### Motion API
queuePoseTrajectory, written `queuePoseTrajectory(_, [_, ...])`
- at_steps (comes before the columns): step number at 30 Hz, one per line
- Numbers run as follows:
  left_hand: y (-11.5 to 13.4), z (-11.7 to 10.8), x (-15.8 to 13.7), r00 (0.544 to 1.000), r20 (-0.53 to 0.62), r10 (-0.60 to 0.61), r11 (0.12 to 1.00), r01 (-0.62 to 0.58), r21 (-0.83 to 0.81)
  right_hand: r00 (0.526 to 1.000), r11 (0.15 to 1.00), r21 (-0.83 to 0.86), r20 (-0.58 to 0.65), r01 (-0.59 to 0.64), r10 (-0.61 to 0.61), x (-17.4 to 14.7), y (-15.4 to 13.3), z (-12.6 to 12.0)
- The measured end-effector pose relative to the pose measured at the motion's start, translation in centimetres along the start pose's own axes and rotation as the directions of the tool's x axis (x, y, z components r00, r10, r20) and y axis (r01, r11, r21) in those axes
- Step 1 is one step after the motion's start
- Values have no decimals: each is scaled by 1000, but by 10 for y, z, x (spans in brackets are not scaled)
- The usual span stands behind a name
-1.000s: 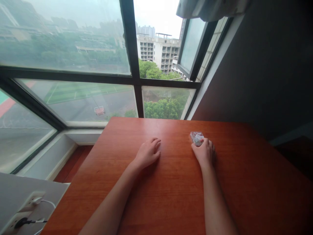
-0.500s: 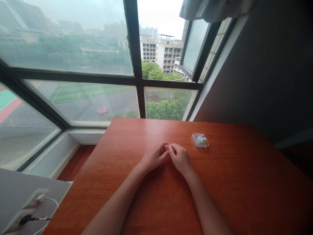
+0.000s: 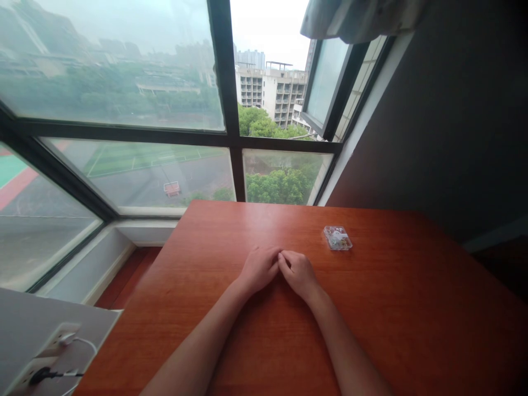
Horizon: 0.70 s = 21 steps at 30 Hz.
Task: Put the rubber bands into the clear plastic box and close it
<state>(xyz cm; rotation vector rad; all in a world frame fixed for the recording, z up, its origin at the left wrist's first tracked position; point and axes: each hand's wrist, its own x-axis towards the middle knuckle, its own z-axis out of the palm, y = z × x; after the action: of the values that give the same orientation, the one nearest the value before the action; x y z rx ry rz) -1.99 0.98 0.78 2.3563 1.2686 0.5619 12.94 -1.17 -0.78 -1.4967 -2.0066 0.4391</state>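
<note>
Over the middle of the reddish-brown wooden table point(image 3: 264, 352), my left hand point(image 3: 259, 268) and my right hand point(image 3: 299, 272) meet at the fingertips. The fingers of both hands are curled and pressed together. Whatever they pinch, if anything, is hidden or too small to make out. Beyond my right hand, to its right, a small clear plastic box point(image 3: 337, 238) lies on the table with little light and gold-coloured items inside. Neither hand touches the box.
Dark-framed windows point(image 3: 165, 135) rise behind the table's far edge, with one pane point(image 3: 328, 82) swung outward. A dark wall point(image 3: 445, 121) stands at the right. At lower left, a wall socket point(image 3: 39, 377) holds a black plug and a white plug with cables.
My hands have come closer together and the fingers have closed more, with the left fingers folding down. The view has tilted up very slightly. The plastic box has stayed put.
</note>
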Motion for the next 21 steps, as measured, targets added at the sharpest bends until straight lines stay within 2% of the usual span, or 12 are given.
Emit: queuePoseTrajectory(21, [-1, 1, 1, 1000, -12, 15, 1000, -16, -9, 1000, 1000, 2, 7, -13, 13, 0, 0, -1])
